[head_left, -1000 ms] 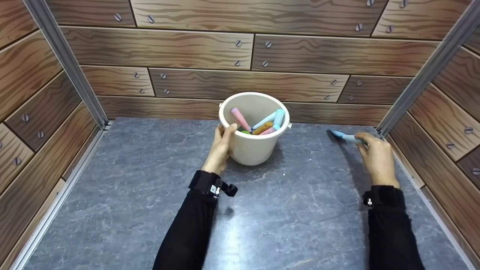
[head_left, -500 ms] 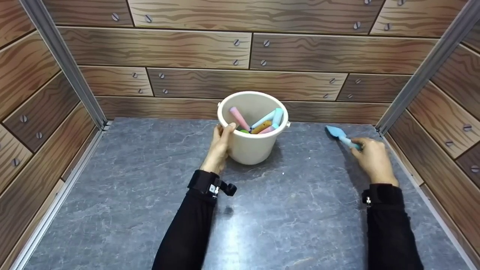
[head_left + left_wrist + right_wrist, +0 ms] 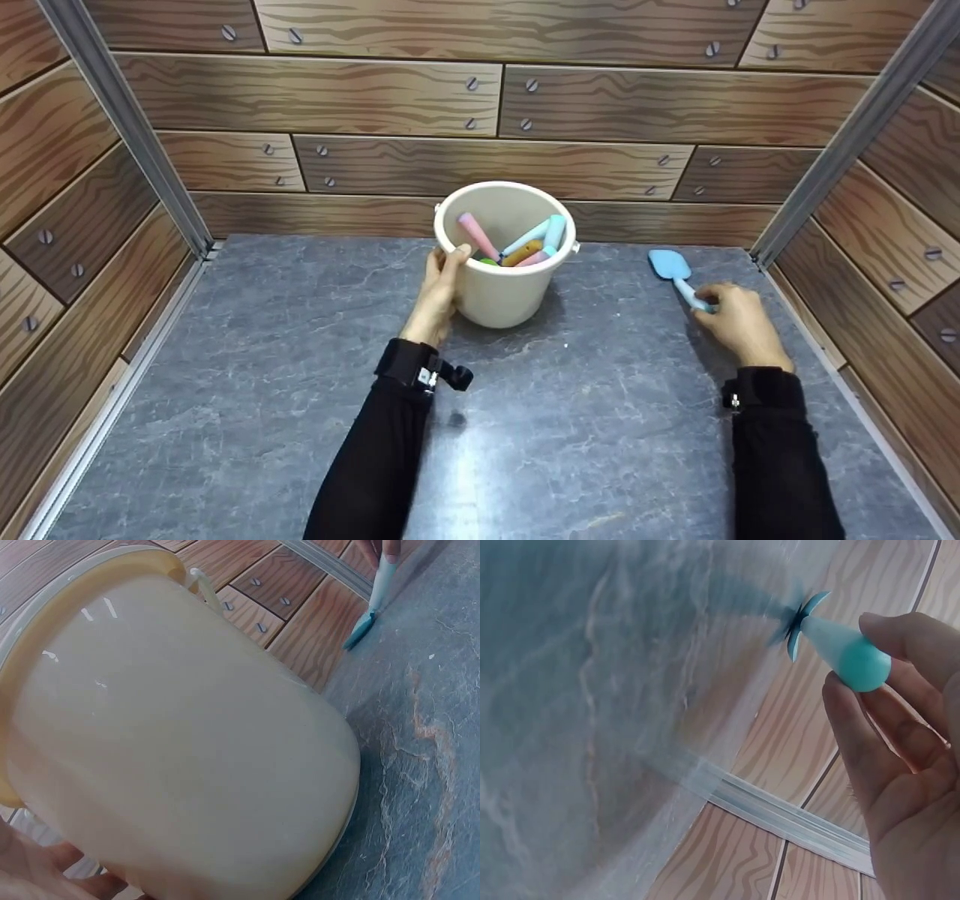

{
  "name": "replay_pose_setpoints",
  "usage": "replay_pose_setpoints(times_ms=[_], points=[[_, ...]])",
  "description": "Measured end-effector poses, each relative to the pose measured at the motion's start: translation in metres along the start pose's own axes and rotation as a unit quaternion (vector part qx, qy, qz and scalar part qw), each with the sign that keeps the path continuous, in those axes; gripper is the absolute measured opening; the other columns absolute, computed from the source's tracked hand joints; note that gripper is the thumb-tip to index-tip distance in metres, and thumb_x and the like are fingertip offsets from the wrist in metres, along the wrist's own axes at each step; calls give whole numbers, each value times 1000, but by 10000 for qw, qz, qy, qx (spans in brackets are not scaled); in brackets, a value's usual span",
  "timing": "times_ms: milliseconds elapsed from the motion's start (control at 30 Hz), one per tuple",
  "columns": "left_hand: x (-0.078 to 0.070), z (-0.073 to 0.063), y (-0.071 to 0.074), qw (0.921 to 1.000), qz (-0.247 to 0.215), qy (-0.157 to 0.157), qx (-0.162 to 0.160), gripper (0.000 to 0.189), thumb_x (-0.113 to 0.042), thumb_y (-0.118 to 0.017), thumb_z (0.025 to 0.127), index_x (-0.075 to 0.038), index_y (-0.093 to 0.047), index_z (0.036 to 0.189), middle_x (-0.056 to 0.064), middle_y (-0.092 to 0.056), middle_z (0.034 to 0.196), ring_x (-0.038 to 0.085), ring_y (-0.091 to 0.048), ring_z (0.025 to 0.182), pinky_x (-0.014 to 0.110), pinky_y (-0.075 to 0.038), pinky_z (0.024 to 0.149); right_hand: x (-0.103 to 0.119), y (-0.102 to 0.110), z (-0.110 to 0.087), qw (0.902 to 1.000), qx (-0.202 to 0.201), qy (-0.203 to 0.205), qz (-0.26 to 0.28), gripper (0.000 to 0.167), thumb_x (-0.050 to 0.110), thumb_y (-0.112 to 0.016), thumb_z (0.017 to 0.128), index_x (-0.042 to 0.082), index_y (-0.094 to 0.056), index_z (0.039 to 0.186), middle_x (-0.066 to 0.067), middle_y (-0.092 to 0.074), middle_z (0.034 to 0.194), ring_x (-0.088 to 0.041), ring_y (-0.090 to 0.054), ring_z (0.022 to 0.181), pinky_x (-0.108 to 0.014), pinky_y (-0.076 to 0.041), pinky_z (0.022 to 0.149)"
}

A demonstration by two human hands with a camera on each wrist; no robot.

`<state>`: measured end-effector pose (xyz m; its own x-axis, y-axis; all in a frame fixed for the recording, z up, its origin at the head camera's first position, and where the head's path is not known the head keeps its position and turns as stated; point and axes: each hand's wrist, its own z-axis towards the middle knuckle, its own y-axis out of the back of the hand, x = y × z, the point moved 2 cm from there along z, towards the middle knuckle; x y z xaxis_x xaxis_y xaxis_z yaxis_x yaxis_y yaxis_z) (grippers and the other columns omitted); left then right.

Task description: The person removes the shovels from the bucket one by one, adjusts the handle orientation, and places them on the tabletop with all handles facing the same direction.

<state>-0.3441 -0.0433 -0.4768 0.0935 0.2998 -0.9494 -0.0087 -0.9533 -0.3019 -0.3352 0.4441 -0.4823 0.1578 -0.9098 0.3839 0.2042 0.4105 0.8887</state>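
Observation:
A cream bucket (image 3: 502, 300) stands on the grey surface, with several toy handles inside it: a pink one (image 3: 478, 234), light blue ones (image 3: 553, 231) and an orange-brown one (image 3: 523, 253). My left hand (image 3: 436, 300) grips the near left of its rim, thumb over the edge and fingers along the outside wall. Over at the right, my right hand (image 3: 742, 321) pinches the handle end of a light blue toy shovel (image 3: 670, 264). Its blade points away from me, low at the surface. The right wrist view shows the shovel handle's rounded teal end (image 3: 866, 666) between thumb and fingers.
Wood-patterned panels (image 3: 390, 97) form the back and side walls, joined by grey metal corner posts (image 3: 832, 142). The grey marbled floor (image 3: 285, 337) runs up to them. The bucket is close to the back wall, the right hand near the right wall.
The shovel has turned in my right hand: its blade swung from pointing left to pointing away, showing its flat face. That hand shifted slightly toward me. My left hand and the bucket have stayed put.

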Motion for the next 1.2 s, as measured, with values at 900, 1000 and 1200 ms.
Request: replay_pose_setpoints(times_ms=[900, 1000, 1200], points=[[1, 0, 0, 10000, -28, -77, 14, 102, -52, -68, 103, -16, -22, 187, 18, -25, 194, 49, -35, 174, 82, -26, 142, 19, 13, 4, 9998, 146, 96, -75, 48, 18, -72, 116, -16, -68, 149, -46, -68, 148, -67, -63, 140, -81, -50, 121], [0, 1, 0, 9999, -61, -102, 29, 103, -52, -68, 103, -16, -21, 187, 17, -24, 195, 50, -36, 173, 82, -27, 141, 24, 13, 4, 9998, 43, 152, -115, 51, 21, -71, 117, -14, -66, 153, -46, -64, 154, -67, -59, 146, -81, -46, 125], [0, 0, 0, 9999, -50, -77, 43, 105, -53, -68, 103, -17, -18, 188, 16, -20, 197, 51, -34, 174, 83, -26, 141, 31, 11, 3, 9966, -727, 374, -114, 51, 23, -72, 117, -9, -66, 156, -39, -65, 159, -63, -61, 149, -78, -47, 127]])
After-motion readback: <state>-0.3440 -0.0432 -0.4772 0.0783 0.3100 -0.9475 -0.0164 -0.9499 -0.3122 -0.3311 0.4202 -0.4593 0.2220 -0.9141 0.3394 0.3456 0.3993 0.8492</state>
